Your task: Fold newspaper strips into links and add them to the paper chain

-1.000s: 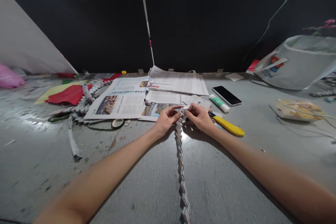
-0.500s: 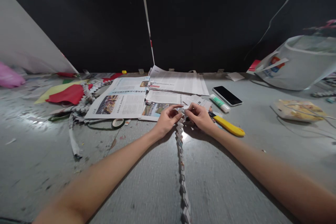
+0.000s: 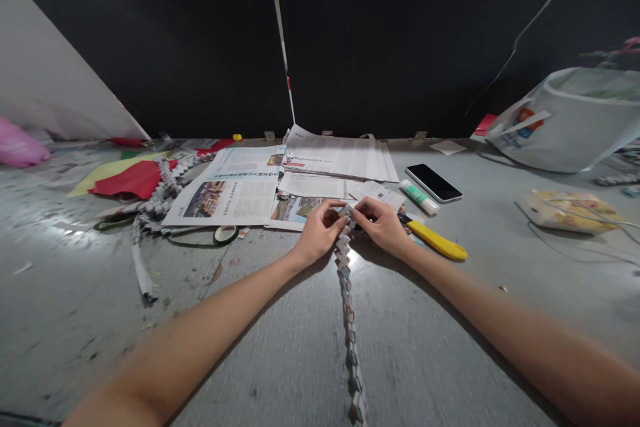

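A long zigzag chain of folded newspaper (image 3: 349, 320) runs from between my hands down towards me along the grey surface. My left hand (image 3: 320, 230) pinches the chain's far end between thumb and fingers. On the other side of that same end, my right hand (image 3: 383, 223) is closed, thumb and forefinger pressed on the paper. The small folds between the fingertips are partly hidden. Just beyond my hands lie cut newspaper pieces (image 3: 379, 193). Close to my right hand rest a yellow-handled cutter (image 3: 435, 240) and a glue stick (image 3: 419, 198).
Newspaper sheets (image 3: 235, 180) spread ahead and to the left, with a tape roll (image 3: 225, 234) by their edge. More folded chain (image 3: 167, 180) and red paper (image 3: 127, 178) lie left. Rightward are a phone (image 3: 433, 183), a tissue pack (image 3: 570, 209) with a cable, and a white bag (image 3: 570, 120).
My right hand's fingers have drawn in slightly closer to the chain's end. The near part of the chain has shifted a little to the right. The left hand keeps its pinch.
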`<state>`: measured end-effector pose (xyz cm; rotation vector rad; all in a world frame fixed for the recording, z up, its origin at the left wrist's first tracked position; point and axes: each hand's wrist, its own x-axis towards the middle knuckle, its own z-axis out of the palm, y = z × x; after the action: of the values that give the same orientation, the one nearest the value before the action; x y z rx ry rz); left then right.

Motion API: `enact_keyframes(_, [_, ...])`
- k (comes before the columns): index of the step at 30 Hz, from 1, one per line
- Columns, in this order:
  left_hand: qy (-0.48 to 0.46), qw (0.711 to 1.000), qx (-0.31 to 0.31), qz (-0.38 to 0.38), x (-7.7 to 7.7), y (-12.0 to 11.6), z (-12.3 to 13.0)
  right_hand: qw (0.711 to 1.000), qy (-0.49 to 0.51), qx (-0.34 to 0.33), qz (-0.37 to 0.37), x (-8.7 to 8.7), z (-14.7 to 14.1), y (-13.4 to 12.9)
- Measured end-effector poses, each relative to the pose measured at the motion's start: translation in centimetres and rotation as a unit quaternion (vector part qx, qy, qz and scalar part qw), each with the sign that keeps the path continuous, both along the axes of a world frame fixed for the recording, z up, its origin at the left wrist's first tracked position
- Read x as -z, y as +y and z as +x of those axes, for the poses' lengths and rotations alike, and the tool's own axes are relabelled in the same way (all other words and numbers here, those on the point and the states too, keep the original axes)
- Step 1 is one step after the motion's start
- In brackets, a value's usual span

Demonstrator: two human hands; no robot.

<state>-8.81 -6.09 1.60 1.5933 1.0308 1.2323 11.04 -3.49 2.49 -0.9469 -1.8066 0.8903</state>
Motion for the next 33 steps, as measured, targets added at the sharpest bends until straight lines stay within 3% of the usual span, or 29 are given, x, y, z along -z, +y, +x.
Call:
enact_keyframes(13, [0.042, 0.999, 0.001, 0.014, 0.13, -0.12, 0.02, 0.999, -0.023, 0.021, 0.020, 0.54, -0.05, 0.03])
enact_keyframes(24, [0.035, 0.999, 0.015, 0.011, 0.15, -0.01, 0.09, 0.999, -0.026, 0.014, -0.022, 0.43, -0.02, 0.44])
enact_keyframes(33, [0.033, 0.999, 0.013, 0.004, 0.32, 0.15, 0.03, 0.994, 0.036, -0.020, -0.104, 0.23, 0.01, 0.33])
